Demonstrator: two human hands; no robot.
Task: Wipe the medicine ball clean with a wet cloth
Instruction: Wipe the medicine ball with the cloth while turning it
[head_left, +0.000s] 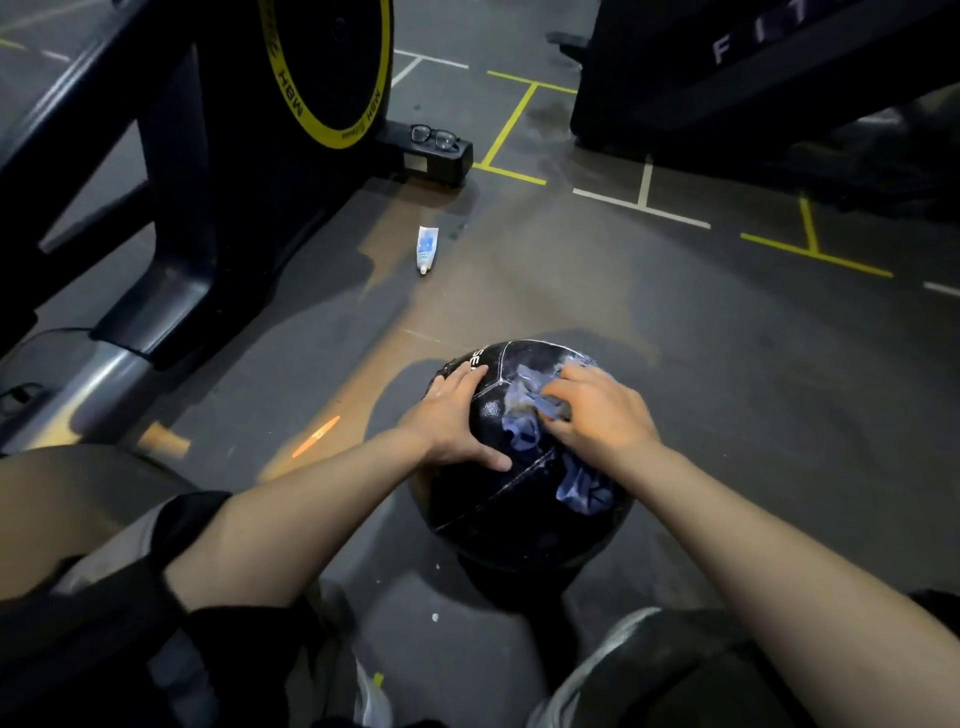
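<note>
Gripping a crumpled blue cloth (540, 415) against the top of the medicine ball (524, 462), the right hand (602, 410) has its fingers curled round the fabric; part of the cloth trails down the ball's near right side. Left hand (457, 421) lies flat on the ball's left side, fingers straight and spread, thumb toward the near side, bracing it without clenching. Ball is black with pale stitched seams and white lettering at its far left edge, sitting on the dark gym floor (727, 364) between the person's knees, near centre of view. Streaks on the ball's surface look wet or soapy, though blur makes that hard to confirm. Far left of the ball, 1 small white-and-blue tube (427, 249) lies on the floor, well apart from it. Farther back, black-framed glasses (435, 138) rest on the black base of an exercise machine (291, 104) with a yellow-rimmed wheel. Yellow and white lines (644, 202) mark the floor at far right.
</note>
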